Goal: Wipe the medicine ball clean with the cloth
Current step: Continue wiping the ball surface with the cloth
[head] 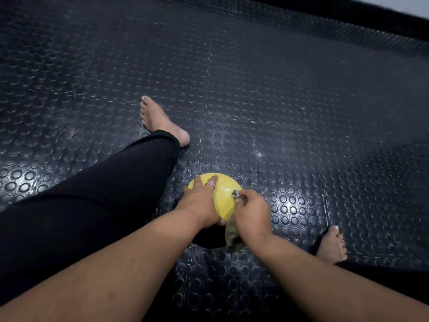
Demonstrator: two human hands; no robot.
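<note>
Two hands meet on the glossy yellow ball (224, 201): left hand (199, 202) spread flat, right hand (251, 211) clutching a seemingly olive cloth (233, 237).

Both bare forearms reach forward and down, converging near the middle. The left hand (199, 201) lies spread with fingers fairly straight (a ring shows on one finger), palm down and thumb tucked underneath. The right hand (251, 211), just beside it, has its fingers curled in, pinching at the fingertips.
</note>
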